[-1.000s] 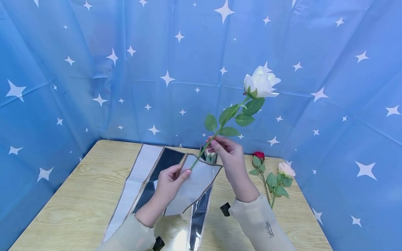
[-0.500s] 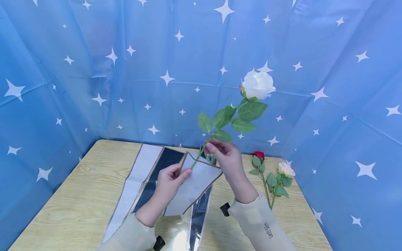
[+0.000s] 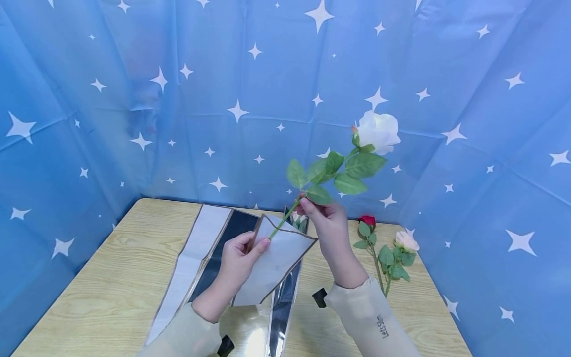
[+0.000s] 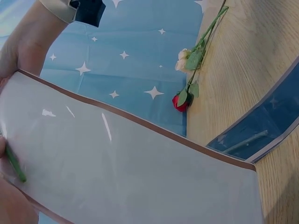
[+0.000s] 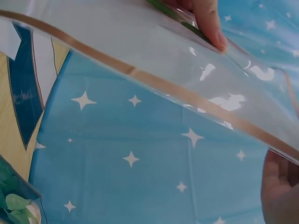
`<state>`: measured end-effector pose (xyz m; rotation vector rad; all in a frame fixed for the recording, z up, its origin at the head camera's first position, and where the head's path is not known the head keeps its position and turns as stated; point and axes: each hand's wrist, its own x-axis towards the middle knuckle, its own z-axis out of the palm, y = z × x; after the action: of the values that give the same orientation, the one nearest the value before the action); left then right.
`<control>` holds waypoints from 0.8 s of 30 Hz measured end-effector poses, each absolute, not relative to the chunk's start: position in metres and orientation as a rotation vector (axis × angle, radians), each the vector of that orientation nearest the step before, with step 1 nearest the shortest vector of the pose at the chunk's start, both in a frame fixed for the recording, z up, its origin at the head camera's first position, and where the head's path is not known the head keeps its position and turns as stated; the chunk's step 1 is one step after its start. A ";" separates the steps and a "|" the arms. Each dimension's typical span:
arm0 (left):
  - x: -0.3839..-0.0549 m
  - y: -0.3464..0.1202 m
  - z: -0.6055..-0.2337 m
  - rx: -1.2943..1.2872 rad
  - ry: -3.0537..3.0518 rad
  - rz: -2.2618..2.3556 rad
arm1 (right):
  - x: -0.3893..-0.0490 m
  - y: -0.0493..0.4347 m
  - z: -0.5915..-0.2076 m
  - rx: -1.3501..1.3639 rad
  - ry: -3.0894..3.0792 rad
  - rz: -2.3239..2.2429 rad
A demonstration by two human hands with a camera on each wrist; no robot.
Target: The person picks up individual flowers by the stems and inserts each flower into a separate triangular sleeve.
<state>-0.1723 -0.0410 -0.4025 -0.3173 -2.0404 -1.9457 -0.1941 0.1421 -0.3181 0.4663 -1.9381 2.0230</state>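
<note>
An artificial white rose (image 3: 378,131) leans up and to the right, its green stem (image 3: 283,219) crossing a white flower-wrapping sheet (image 3: 278,265) with a brown border. My left hand (image 3: 238,260) pinches the sheet and the lower stem, thumb on top. My right hand (image 3: 327,220) pinches the stem just below the leaves, at the sheet's upper edge. In the left wrist view the cut stem end (image 4: 17,170) lies against the glossy sheet (image 4: 131,172). The right wrist view shows a thumb (image 5: 212,28) pressing the stem on the sheet. The sheet hides part of the fingers.
On the wooden table (image 3: 98,277) lie a white wrapping strip (image 3: 192,267) and a dark blue one (image 3: 243,225). Behind the right hand a pale flower (image 3: 298,218) sits in dark wrapping. A red rose (image 3: 368,221) and a pale pink rose (image 3: 406,241) lie at right.
The rose head first swung slightly left, then back right and lower. Its leaves have turned with it. The sheet's upper edge has shifted a little; both hands keep their hold.
</note>
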 end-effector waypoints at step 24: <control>-0.156 -0.040 -0.365 -0.285 -2.054 -1.960 | -0.190 0.136 -0.315 0.416 -2.055 1.970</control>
<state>-0.1557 -0.0404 -0.3648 -0.2853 -2.0543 -1.9605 -0.1895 0.1361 -0.3147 0.4161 -2.0555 1.9695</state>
